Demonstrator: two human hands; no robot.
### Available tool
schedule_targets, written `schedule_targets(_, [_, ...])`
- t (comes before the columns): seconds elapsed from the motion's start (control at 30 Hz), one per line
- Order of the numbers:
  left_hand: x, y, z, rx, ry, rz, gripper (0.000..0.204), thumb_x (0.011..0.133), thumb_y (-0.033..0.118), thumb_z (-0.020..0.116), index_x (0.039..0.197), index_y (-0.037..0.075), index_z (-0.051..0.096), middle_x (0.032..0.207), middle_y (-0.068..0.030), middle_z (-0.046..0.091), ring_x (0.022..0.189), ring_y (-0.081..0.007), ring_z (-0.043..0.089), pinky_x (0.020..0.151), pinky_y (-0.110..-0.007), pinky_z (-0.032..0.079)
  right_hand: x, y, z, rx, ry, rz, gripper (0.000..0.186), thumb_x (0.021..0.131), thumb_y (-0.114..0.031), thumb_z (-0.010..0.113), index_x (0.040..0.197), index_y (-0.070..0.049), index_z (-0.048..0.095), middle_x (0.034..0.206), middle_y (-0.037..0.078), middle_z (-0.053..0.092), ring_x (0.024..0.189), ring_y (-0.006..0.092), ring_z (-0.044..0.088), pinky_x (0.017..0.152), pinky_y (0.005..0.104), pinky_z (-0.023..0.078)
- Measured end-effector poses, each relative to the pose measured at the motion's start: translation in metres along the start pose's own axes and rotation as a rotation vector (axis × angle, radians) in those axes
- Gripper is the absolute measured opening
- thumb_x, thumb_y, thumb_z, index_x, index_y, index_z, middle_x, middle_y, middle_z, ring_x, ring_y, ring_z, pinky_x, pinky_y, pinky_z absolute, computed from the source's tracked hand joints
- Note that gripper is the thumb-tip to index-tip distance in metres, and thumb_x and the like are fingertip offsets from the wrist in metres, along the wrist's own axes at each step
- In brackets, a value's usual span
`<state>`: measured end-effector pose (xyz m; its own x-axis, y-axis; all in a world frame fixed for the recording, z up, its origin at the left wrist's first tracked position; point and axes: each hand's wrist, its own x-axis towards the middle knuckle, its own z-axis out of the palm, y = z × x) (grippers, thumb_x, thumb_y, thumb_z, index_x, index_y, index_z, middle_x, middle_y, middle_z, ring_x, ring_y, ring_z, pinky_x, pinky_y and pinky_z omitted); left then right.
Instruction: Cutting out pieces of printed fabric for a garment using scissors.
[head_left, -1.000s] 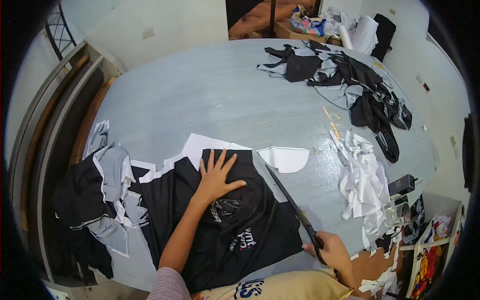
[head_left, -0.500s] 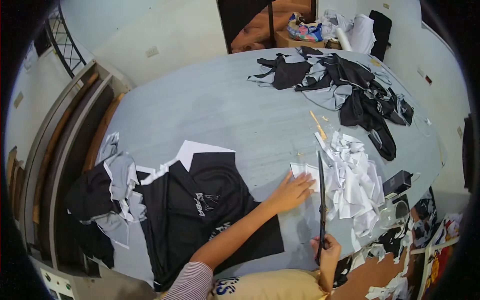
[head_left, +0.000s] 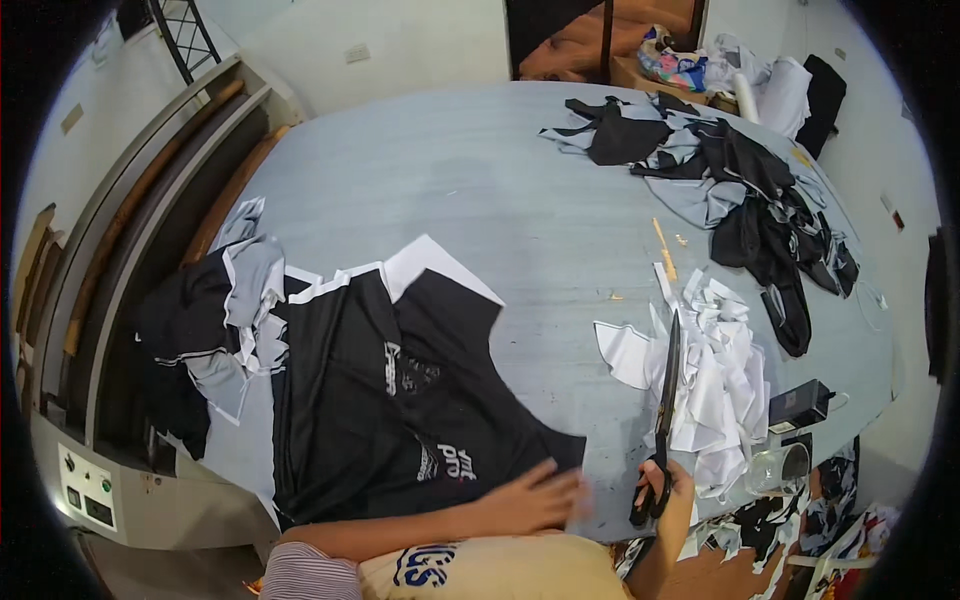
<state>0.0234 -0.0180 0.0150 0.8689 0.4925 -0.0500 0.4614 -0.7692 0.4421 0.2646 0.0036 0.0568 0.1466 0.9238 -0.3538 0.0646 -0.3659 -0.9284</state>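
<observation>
My right hand (head_left: 665, 485) grips long black scissors (head_left: 668, 380), blades pointing away from me and lying over a heap of white scraps (head_left: 715, 380). My left hand (head_left: 535, 498), blurred by motion, has its fingers spread at the lower right of a black printed garment piece (head_left: 420, 390); whether it touches the cloth is unclear. White backing (head_left: 430, 265) shows beyond that piece's upper edge. A curved white offcut (head_left: 620, 350) lies beside the scrap heap. A pile of grey and black cloth (head_left: 200, 310) sits at the left end of the fabric.
The grey table (head_left: 400, 170) carries more black-and-grey scraps (head_left: 750, 200) at back right, a black box (head_left: 798, 405) and a glass (head_left: 778, 470) at right. A machine (head_left: 120, 270) with rollers stands left. Shelving (head_left: 830, 565) and floor scraps (head_left: 760, 525) are at lower right.
My left hand went from the garment to the white offcut, then back down toward the garment. The offcut moved right to the heap. The scissors swung from the garment's edge rightward over the scraps.
</observation>
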Motion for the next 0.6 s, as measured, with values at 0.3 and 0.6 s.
schedule_targets(0.3, [-0.034, -0.098, -0.104, 0.085, 0.927, -0.565, 0.034, 0.09, 0.022, 0.056, 0.12, 0.004, 0.057, 0.126, -0.0189, 0.056, 0.125, -0.0356, 0.046, 0.105, -0.048, 0.032, -0.006, 0.02, 0.004, -0.036, 0.13, -0.021, 0.032, 0.086, -0.031, 0.067, 0.08, -0.001, 0.058, 0.061, 0.003, 0.054, 0.044, 0.0106, 0.052, 0.041, 0.0228, 0.039])
schedule_targets(0.6, [0.037, -0.253, -0.102, 0.226, 0.598, -0.542, 0.057, 0.09, 0.046, 0.049, 0.133, 0.008, 0.048, 0.142, -0.0172, 0.04, 0.134, -0.0391, 0.032, 0.11, -0.055, 0.02, -0.008, 0.022, 0.035, -0.001, 0.145, -0.044, 0.02, 0.084, -0.012, 0.067, 0.075, 0.002, 0.054, 0.057, 0.006, 0.054, 0.042, 0.0141, 0.054, 0.039, 0.027, 0.044])
